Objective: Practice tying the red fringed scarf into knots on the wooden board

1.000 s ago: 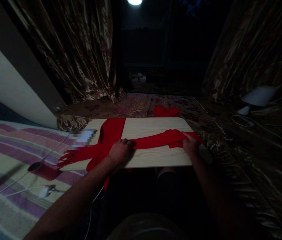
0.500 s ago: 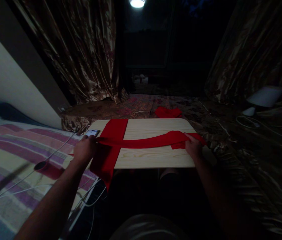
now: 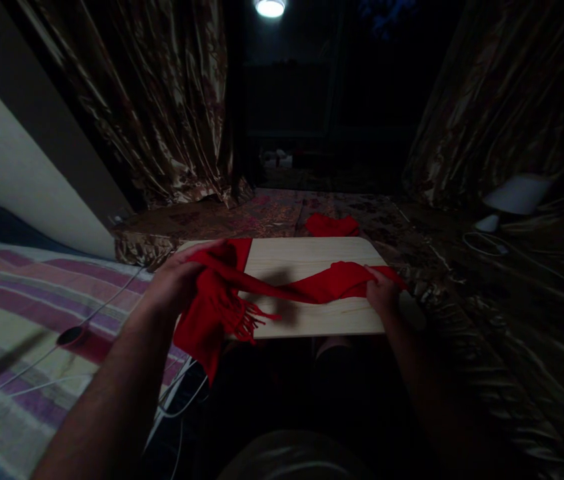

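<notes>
It is dim around me; one round white light [image 3: 270,8] glares high beyond the far edge of the wooden surface [image 3: 307,250]. A soft shadow [image 3: 288,311] falls mid-surface, under the red scarf [image 3: 345,280]. Past the near edge, my lap [image 3: 272,400] sinks into black; the curtains [image 3: 197,113] lean, stretched outward.

Hands [image 3: 175,280] holding red scarf [image 3: 322,285], pale board [image 3: 302,250], apparently a window [image 3: 292,97]

Scarf [image 3: 312,290] on board [image 3: 312,250]; cloth [image 3: 332,227] behind board; bedding [image 3: 37,287] left; lamp [image 3: 519,193] right, farther back.

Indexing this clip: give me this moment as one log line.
left hand: holds red scarf near fringe | right hand: grips scarf | beneath: wooden board
</notes>
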The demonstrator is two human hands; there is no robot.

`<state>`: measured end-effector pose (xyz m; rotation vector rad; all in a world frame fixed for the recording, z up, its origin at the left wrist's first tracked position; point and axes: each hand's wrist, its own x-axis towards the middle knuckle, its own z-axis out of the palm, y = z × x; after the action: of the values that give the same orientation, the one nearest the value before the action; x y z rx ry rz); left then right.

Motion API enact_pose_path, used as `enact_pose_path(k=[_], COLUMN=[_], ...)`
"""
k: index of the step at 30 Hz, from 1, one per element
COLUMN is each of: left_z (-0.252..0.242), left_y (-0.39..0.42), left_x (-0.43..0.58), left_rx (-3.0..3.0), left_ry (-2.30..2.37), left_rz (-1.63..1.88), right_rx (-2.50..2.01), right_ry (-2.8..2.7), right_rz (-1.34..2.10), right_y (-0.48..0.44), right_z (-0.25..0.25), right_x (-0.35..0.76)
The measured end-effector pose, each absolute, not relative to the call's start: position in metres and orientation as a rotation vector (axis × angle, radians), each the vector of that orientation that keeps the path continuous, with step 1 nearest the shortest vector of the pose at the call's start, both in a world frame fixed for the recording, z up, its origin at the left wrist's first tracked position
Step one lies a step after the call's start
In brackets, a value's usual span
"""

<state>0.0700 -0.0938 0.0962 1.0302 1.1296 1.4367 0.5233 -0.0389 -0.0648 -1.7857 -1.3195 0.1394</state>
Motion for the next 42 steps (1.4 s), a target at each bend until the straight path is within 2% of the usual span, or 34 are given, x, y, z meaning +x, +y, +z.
enact_pose_path(k=[3,6,10,13,16,21,25,28,33,36,39,42], left_z=[0.069,0.026,-0.013,-0.012,-0.001,0.006,0.008,0.018,0.043,0.046,0.039,0.025], left_y=[-0.076,-0.064,-0.062,-0.067,-0.071,-0.075,-0.075,-0.070,-0.033,0.009,0.051,0.077], left_x=[0.087,0.088,0.073,0.069,0.078,0.108,0.121,0.118,0.099,0.097,0.106,0.116], left_rx=[0.931,1.009,1.597,2.122,2.465,2.665,2.753,2.687,2.262,2.014,1.456,1.048], left_ry=[1.096,1.335,1.823,1.989,1.968,1.744,1.528,1.660,2.097,1.953,1.659,1.449], left_rz=[1.472,1.291,0.911,0.731,0.510,0.194,0.053,0.158,0.715,1.012,1.227,1.277], right_rx=[-1.753,-1.719,-1.660,-1.620,-1.588,-1.532,-1.428,-1.424,-1.494,-1.531,-1.571,-1.680], right_ry=[-1.293,-1.297,-1.390,-1.455,-1.511,-1.774,-2.075,-2.103,-1.647,-1.512,-1.502,-1.585], right_rz=[0.145,0.136,0.084,-0.002,-0.192,-0.487,-0.445,-0.346,-0.356,-0.354,-0.342,-0.364], right_y=[-0.039,-0.040,-0.037,-0.035,-0.039,-0.058,-0.059,-0.047,-0.016,0.006,0.021,0.026], right_z=[-0.066,-0.066,-0.069,-0.072,-0.070,-0.050,-0.033,-0.020,-0.001,0.007,0.013,0.016], right_x=[0.524,0.524,0.524,0.523,0.518,0.501,0.493,0.496,0.508,0.508,0.499,0.489])
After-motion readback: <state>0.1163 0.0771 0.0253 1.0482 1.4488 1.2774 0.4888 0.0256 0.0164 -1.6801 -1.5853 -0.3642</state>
